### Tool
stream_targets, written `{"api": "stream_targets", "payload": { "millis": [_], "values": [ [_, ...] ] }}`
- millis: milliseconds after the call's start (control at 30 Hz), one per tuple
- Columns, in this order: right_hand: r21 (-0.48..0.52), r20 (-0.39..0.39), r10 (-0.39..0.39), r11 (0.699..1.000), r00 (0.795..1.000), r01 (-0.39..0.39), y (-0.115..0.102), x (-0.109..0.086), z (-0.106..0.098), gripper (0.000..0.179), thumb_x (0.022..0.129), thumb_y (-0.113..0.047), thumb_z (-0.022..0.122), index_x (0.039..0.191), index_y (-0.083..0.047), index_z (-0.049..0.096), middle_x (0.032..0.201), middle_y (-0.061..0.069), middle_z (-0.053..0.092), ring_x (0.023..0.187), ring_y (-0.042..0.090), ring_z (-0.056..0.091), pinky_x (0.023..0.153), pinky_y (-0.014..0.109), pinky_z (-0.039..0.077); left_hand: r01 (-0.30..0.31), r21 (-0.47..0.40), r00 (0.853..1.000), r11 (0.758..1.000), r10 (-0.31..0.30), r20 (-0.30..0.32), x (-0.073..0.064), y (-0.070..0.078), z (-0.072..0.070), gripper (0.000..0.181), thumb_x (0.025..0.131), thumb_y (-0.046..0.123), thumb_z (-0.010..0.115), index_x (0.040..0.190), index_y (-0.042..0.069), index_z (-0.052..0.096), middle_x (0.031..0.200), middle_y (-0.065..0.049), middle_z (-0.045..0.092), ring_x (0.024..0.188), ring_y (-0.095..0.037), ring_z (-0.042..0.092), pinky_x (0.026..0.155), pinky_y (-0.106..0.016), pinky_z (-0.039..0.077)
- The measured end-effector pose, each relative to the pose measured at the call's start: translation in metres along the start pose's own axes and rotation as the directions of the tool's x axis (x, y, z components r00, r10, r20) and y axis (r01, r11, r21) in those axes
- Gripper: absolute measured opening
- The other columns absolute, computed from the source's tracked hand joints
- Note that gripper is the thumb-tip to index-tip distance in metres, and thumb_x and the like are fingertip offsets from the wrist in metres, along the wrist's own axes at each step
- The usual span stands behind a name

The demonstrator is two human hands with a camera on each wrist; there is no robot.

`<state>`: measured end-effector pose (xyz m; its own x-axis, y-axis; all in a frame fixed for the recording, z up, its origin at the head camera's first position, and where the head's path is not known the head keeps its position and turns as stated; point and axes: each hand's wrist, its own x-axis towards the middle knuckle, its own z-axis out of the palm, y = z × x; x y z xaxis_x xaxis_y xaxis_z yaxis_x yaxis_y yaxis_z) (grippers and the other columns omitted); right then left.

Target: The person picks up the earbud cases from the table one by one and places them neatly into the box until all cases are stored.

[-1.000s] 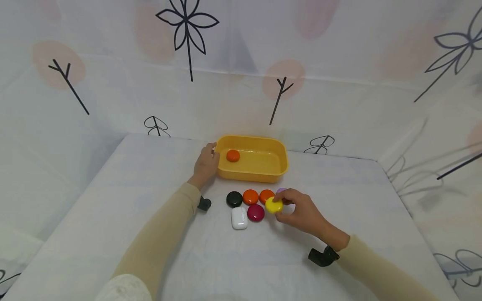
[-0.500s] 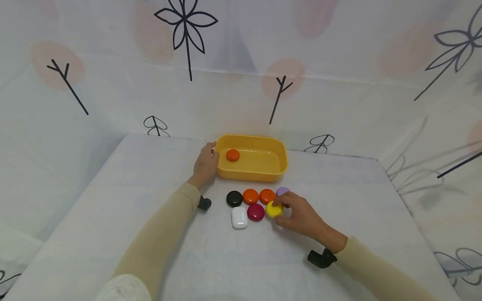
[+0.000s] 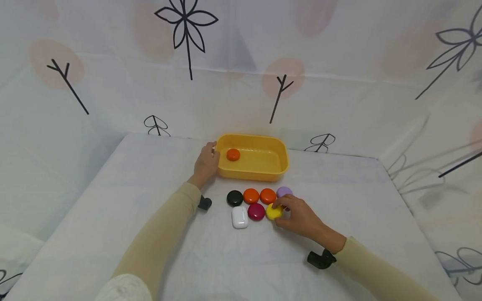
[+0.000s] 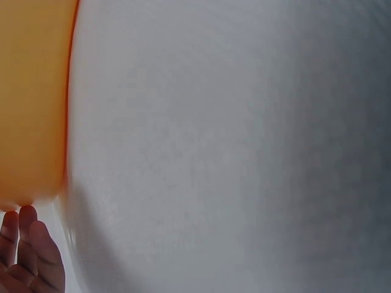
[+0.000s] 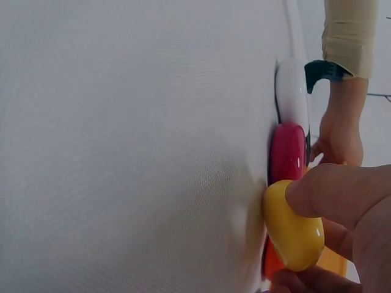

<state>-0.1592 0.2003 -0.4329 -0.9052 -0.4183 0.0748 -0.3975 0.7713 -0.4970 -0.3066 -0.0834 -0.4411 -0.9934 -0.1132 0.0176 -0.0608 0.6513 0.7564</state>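
Observation:
My right hand (image 3: 301,216) pinches a glossy yellow disc (image 3: 273,212) between thumb and fingers, low over the white cloth. In the right wrist view, the yellow disc (image 5: 292,229) leans tilted right beside a dark red disc (image 5: 287,152). My left hand (image 3: 206,165) rests its fingers against the left end of a yellow plastic tray (image 3: 248,174). Its fingertips (image 4: 28,213) meet the tray's outer wall in the left wrist view. One orange disc (image 3: 233,154) lies inside the tray, at its left.
Behind the yellow disc lie a black disc (image 3: 235,198), two orange discs (image 3: 251,196) and a purple one (image 3: 284,192), partly hidden by my right hand. A white rounded rectangular piece (image 3: 239,217) sits front left. A patterned cloth wall (image 3: 233,100) rises behind the table.
My right hand has lowered the yellow disc slightly toward the cloth, to the right of the dark red disc. More of the purple disc shows. The left hand and tray stay put.

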Motion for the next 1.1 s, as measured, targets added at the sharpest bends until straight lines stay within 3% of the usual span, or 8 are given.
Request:
{"api": "stream_targets", "payload": {
  "millis": [733,900,1100],
  "values": [
    [-0.056,0.005,0.017,0.998,1.0,-0.017,0.0,0.001,0.001,0.033,0.061,-0.024,0.077,0.089,-0.025,0.059,0.09,-0.011,0.052,0.084,0.01,0.051,0.074,0.025,0.049,0.007,0.003,1.0,1.0,-0.007,0.001,0.002,-0.001,0.001,0.045,0.088,0.03,0.034,0.131,0.018,0.033,0.115,-0.004,0.046,0.094,-0.018,0.047,0.087,-0.035,0.044],
    [-0.103,-0.033,0.018,0.994,0.999,-0.021,-0.007,0.003,-0.007,0.031,0.064,-0.031,0.075,0.092,-0.026,0.061,0.096,-0.011,0.054,0.091,0.012,0.051,0.078,0.032,0.048,0.009,0.015,1.0,1.0,-0.009,-0.001,0.001,0.0,0.0,0.045,0.088,0.03,0.034,0.131,0.019,0.033,0.115,-0.004,0.046,0.095,-0.018,0.047,0.087,-0.036,0.043],
    [-0.038,-0.114,-0.016,0.999,0.993,0.011,-0.008,0.009,-0.023,0.034,0.067,-0.034,0.072,0.098,-0.022,0.061,0.097,-0.004,0.059,0.092,0.016,0.053,0.079,0.038,0.048,0.01,0.015,1.0,1.0,-0.01,0.0,0.001,0.0,0.0,0.045,0.088,0.03,0.034,0.131,0.019,0.033,0.117,-0.004,0.046,0.097,-0.018,0.048,0.088,-0.036,0.043]
  ]
}}
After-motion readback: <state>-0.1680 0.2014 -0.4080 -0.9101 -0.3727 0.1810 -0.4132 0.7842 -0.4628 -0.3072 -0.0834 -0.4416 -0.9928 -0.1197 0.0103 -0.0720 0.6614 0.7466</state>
